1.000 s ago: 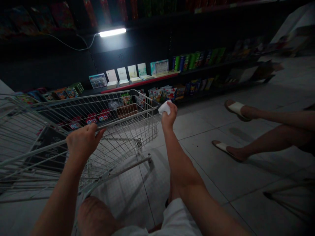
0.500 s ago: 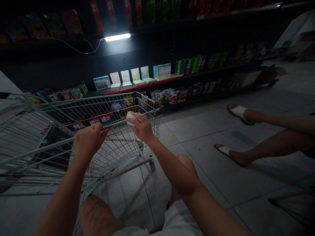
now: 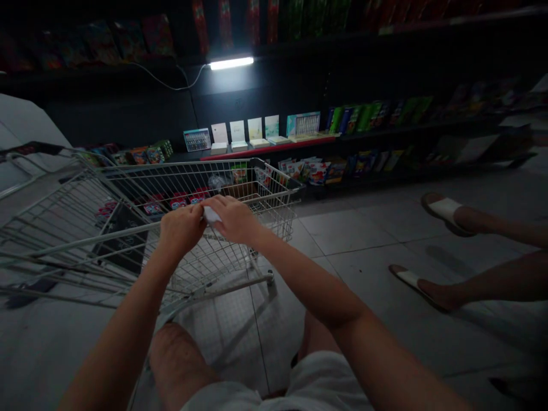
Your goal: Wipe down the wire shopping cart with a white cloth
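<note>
at the far left stands a pale panel (image 3: 29, 128), with the dark handle (image 3: 36, 148) of a cart in front of it. the wire cart (image 3: 214, 257) runs from there to the middle, between the shelves and the person's near knee (image 3: 180, 354). a dark board (image 3: 122, 240) shows behind its near wires, then red packs (image 3: 177, 200) through the mesh. the left hand (image 3: 182, 229) is closed on the near top rail (image 3: 274, 197), knuckles up. just right of it, touching, the right hand (image 3: 235, 218) presses a white wad (image 3: 212, 214) to the same rail — cloth or paper, too small and dim to tell — with its fingers bent over the top. the wad lies between the two hands. far behind them a lit lamp (image 3: 232, 63) shines over a row of books (image 3: 237, 137) on a red-edged shelf (image 3: 257, 152). farther right, snack bags (image 3: 317, 172) fill the lower shelf, and green cans (image 3: 363, 117) stand above. at the right, another person's legs (image 3: 492, 288) reach in, white-strapped sandals (image 3: 443, 208) on the feet.
</note>
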The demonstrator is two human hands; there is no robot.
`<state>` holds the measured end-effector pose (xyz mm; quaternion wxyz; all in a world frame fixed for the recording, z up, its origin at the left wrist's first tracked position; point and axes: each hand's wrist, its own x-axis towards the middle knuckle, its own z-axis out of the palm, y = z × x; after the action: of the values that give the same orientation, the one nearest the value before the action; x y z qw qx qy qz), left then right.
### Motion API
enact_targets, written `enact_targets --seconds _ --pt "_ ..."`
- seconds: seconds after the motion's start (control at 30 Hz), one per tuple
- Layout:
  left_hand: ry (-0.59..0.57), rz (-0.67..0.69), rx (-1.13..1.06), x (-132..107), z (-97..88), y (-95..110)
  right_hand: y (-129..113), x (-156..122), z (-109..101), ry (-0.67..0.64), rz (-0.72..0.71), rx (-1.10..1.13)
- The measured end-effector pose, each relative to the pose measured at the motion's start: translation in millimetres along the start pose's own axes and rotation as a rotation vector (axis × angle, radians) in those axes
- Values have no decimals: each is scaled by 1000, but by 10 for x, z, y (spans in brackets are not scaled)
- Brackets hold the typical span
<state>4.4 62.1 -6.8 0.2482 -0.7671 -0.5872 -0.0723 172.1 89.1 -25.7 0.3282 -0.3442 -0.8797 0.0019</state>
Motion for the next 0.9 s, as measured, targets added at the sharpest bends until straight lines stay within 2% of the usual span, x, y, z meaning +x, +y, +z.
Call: enact_targets --seconds 0.07,0.13,0.23,0.33,0.43,0.53,0.63,0.73,0.9 --pt "-10 68 -40 -56 -65 -111 178 34 -159 -61 26 -26" --pt "-9 90 -73 -145 -151 -293 459 50 -387 -117 135 -107" --pt "-25 -63 -72 -323 -308 -664 762 149 -707 -132 246 -153" --pt "-132 -208 -55 -511 -438 -1022 721 366 -798 -57 155 54" --pt "-242 -297 -21 -654 -466 -1212 496 569 -616 -137 7 233" --pt "-209 -306 79 -728 -402 -1222 359 658 -344 -306 -34 304" --pt "-134 -270 161 -749 -334 -1162 376 661 -195 -392 86 373" --pt "-103 -254 190 -750 -323 -1097 463 624 -207 -458 195 467" --pt "-93 -247 169 -748 -373 -924 610 505 -344 -514 303 566"
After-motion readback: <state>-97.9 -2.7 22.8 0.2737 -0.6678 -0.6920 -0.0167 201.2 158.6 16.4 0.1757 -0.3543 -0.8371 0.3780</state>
